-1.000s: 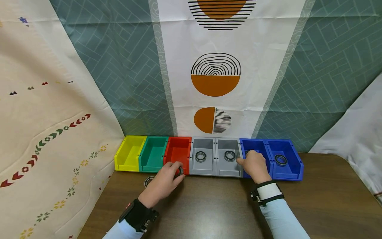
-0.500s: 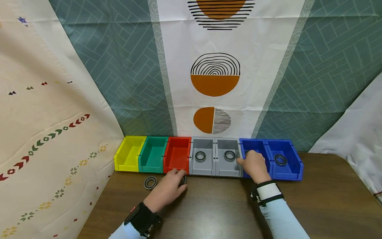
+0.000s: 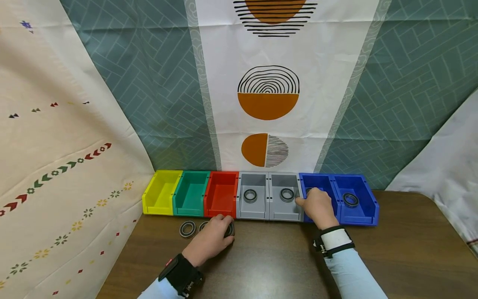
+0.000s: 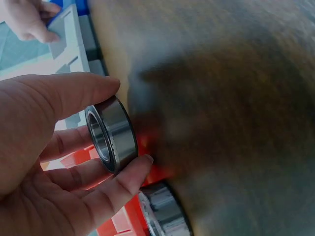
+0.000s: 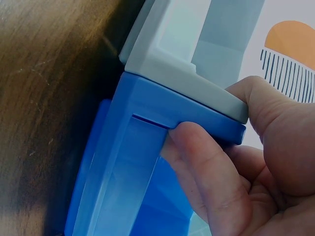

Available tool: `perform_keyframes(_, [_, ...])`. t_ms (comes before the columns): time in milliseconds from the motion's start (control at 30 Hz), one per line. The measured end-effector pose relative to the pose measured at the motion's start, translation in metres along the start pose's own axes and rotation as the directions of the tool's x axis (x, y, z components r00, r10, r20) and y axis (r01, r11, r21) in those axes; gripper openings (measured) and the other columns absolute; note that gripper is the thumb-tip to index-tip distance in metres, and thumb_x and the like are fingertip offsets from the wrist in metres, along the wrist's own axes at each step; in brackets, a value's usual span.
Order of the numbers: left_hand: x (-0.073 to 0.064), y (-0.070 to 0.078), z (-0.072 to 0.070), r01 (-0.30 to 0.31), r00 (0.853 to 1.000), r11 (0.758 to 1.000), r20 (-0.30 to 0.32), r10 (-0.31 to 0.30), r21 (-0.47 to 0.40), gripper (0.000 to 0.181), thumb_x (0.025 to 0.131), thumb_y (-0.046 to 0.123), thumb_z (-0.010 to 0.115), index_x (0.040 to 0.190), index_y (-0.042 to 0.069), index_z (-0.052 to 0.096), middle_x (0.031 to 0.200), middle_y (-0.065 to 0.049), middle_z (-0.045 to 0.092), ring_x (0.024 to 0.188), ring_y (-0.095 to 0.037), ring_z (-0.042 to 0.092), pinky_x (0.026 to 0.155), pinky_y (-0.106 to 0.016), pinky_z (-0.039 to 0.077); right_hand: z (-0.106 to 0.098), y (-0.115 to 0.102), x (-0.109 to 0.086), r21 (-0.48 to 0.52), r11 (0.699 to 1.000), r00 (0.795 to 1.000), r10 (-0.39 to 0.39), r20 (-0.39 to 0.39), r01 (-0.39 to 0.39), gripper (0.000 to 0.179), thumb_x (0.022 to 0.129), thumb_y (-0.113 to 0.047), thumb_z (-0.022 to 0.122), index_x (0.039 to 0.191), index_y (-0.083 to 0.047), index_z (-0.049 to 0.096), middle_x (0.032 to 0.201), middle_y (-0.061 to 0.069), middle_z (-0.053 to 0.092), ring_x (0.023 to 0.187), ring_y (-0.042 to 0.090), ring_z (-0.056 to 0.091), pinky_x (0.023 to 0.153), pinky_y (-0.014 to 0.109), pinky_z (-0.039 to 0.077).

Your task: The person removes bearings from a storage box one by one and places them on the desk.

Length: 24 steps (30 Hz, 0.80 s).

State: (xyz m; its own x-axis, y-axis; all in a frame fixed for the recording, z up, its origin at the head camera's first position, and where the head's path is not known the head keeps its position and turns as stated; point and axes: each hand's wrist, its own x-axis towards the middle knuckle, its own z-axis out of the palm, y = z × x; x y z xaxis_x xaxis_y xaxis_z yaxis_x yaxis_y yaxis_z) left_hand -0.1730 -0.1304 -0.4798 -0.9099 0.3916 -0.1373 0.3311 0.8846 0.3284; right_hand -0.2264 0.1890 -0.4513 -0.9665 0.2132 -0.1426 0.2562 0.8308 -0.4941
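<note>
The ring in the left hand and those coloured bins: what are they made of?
The ring looks like polished steel: grey with a bright sheen. The bins, such as the blue bin, look like moulded plastic: solid colour, smooth, softly glossy walls.

Seven bins (image 3: 257,195) stood in a row at the table's (image 3: 392,249) 12 o'clock edge; two bearings (image 3: 187,229) lay at the row's 7 o'clock.
</note>
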Motion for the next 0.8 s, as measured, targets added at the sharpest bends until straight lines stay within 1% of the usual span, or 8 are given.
perform_keyframes(200, [0.0021,-0.0011,0.0019,-0.007,1.000,1.000,0.000,0.007,0.020,0.043,0.079,0.031,0.073,0.115,0.014,0.055,0.103,-0.005,0.058,0.089,-0.016,0.052,0.081,-0.035,0.053,-0.0014,-0.0007,0.0000,0.005,1.000,1.000,-0.002,-0.010,0.002,0.042,0.081,-0.037,0.067,0.055,-0.007,0.053,0.051,-0.001,0.036,0.048,0.018,0.048,0.040,0.025,0.033])
perform_keyframes(333, [0.0030,-0.0013,0.0029,-0.022,1.000,0.999,-0.008,0.022,0.043,0.043,0.078,0.031,0.074,0.114,0.014,0.056,0.102,-0.005,0.058,0.088,-0.016,0.052,0.079,-0.034,0.053,-0.0015,-0.0007,0.0000,0.003,1.000,1.000,-0.011,-0.017,0.011,0.042,0.080,-0.036,0.067,0.054,-0.008,0.051,0.051,-0.001,0.035,0.049,0.018,0.047,0.040,0.026,0.033])
perform_keyframes(467, [0.0033,-0.0013,0.0036,-0.033,0.999,0.998,-0.014,0.033,0.046,0.043,0.077,0.030,0.075,0.113,0.013,0.057,0.101,-0.005,0.059,0.087,-0.016,0.052,0.078,-0.033,0.053,-0.0014,-0.0006,-0.0004,0.000,1.000,0.999,-0.027,-0.033,0.027,0.043,0.080,-0.036,0.067,0.052,-0.009,0.048,0.051,-0.001,0.034,0.049,0.018,0.046,0.040,0.026,0.032])
perform_keyframes(633, [0.0022,-0.0012,0.0044,-0.034,0.999,0.998,-0.013,0.034,0.048,0.043,0.077,0.030,0.074,0.114,0.013,0.057,0.103,-0.005,0.059,0.089,-0.017,0.052,0.079,-0.034,0.053,-0.0011,-0.0003,-0.0010,0.005,1.000,1.000,-0.021,-0.021,0.021,0.043,0.080,-0.036,0.067,0.052,-0.010,0.048,0.050,-0.002,0.034,0.048,0.018,0.046,0.040,0.025,0.032])
perform_keyframes(800, [0.0003,-0.0006,0.0055,-0.042,0.999,0.997,-0.022,0.043,0.072,0.043,0.078,0.030,0.074,0.114,0.014,0.057,0.104,-0.005,0.060,0.090,-0.017,0.052,0.082,-0.034,0.052,-0.0004,0.0003,-0.0010,0.003,1.000,1.000,-0.020,-0.019,0.020,0.042,0.080,-0.036,0.067,0.053,-0.009,0.049,0.050,-0.001,0.034,0.048,0.018,0.046,0.040,0.025,0.032])
